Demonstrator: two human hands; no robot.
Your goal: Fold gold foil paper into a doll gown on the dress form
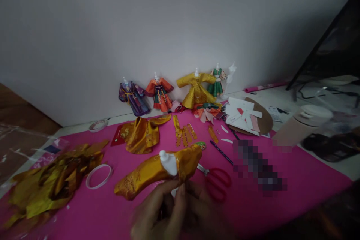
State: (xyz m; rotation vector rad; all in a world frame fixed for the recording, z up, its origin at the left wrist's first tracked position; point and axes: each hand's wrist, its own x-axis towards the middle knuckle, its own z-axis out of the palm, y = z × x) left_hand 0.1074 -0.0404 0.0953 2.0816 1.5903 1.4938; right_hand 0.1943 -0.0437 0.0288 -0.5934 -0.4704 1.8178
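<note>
A small white doll body (169, 164) wears a golden-yellow satin garment (143, 176) whose sleeves spread to both sides. My left hand (159, 210) pinches the garment's front below the doll's chest. Close beside it my right hand (201, 204) has its fingers closed at the same spot, partly dark and blurred. A bit of white shows between the fingertips. Red-handled scissors (218, 183) lie on the pink mat (118, 217), just right of the doll. Behind it rest a folded golden garment piece (144, 135) and cut golden strips (184, 135).
Several dressed doll bodies lean on the wall, among them one in a yellow robe (197, 86). At left lie golden fabric scraps (59, 180) and a tape roll (99, 177). White paper patterns (243, 114), a dark pencil (221, 152) and a pale tumbler (300, 125) are at right.
</note>
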